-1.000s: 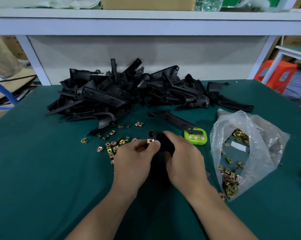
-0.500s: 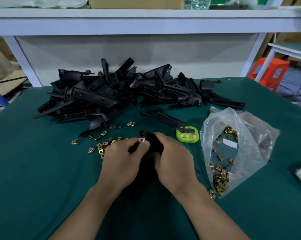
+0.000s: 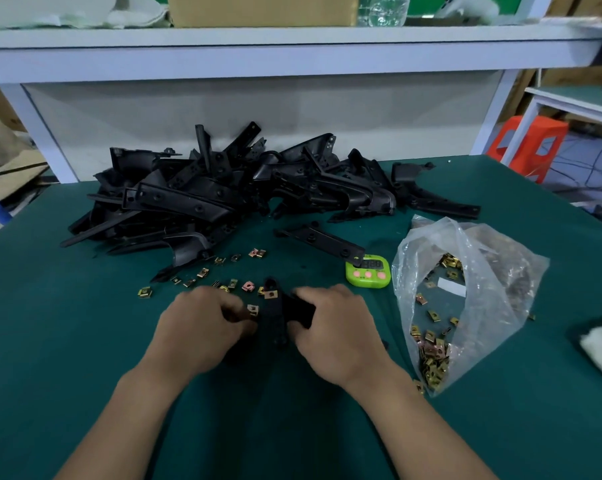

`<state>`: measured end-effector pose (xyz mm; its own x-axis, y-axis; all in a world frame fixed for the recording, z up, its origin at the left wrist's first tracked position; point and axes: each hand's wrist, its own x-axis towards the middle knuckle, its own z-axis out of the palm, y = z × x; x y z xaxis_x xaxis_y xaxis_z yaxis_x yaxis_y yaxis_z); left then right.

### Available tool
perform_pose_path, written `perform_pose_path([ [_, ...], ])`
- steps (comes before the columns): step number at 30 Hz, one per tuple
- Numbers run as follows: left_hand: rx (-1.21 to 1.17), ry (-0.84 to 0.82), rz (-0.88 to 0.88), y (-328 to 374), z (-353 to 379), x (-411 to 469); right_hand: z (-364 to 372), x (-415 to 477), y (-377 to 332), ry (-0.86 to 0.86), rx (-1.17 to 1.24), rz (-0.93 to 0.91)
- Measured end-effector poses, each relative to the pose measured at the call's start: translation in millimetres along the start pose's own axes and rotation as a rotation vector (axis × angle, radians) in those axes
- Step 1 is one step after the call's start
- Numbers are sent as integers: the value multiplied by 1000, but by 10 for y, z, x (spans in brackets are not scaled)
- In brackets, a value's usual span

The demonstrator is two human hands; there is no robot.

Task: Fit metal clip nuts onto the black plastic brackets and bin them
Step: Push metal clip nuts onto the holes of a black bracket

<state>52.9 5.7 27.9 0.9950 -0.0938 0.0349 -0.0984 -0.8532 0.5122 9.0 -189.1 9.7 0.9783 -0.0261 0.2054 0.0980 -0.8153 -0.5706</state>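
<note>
Right hand: right hand (image 3: 334, 327) clamped on the right side of the bracket (image 3: 278, 317), low over the green table (image 3: 50, 341).
Left hand: left hand (image 3: 202, 323) curled against the bracket's left edge, so both hands are together on one part.
Second nut: second clip nut (image 3: 253, 309) right at the left fingertips; blur hides whether it's pinched.
Fitted nut: clip nut (image 3: 271, 293) sits on the bracket's far tip.
Bracket feel: looks light and stiff. Hold the broad body and keep the tab edges free.
Nut feel: tiny, springy, probably slippery. Pinch the flat faces.
Loose nuts: loose clip nuts (image 3: 202, 272) just beyond the hands.
Bag: plastic bag (image 3: 493, 271) of nuts to the right, timer (image 3: 368, 273) beside it.
Far: bracket pile (image 3: 202, 199) waiting; no bin in sight.
</note>
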Motion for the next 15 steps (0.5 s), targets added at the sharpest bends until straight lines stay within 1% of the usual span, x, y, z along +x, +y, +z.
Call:
perform_pose_path([
  [1,-18,-1,-1,-7,16,3,-47,28,29,22,95,26],
  [2,-38,-3,5,-18,32,7,-112,66,66,84,189,58],
  [3,-54,-9,10,-30,42,11,-177,119,117,186,250,97],
  [5,-61,-24,23,-34,53,7,-269,246,238,381,221,222],
  [6,-63,-27,24,-32,55,5,-296,313,284,409,165,266],
  [7,-68,-32,22,-25,56,4,-300,381,309,381,106,291],
  [8,-73,-38,18,-16,55,9,-287,455,319,312,46,285],
  [10,-69,-50,9,-11,43,-5,-199,573,290,194,-156,196],
  [11,-66,-55,4,-8,40,-1,-144,630,264,164,-270,133],
  [12,-64,-59,0,-8,39,4,-89,664,215,149,-331,71],
  [13,-62,-60,0,-7,34,11,-33,686,149,137,-338,15],
  [15,-63,-56,9,-10,32,20,92,652,11,82,-227,-85],
])
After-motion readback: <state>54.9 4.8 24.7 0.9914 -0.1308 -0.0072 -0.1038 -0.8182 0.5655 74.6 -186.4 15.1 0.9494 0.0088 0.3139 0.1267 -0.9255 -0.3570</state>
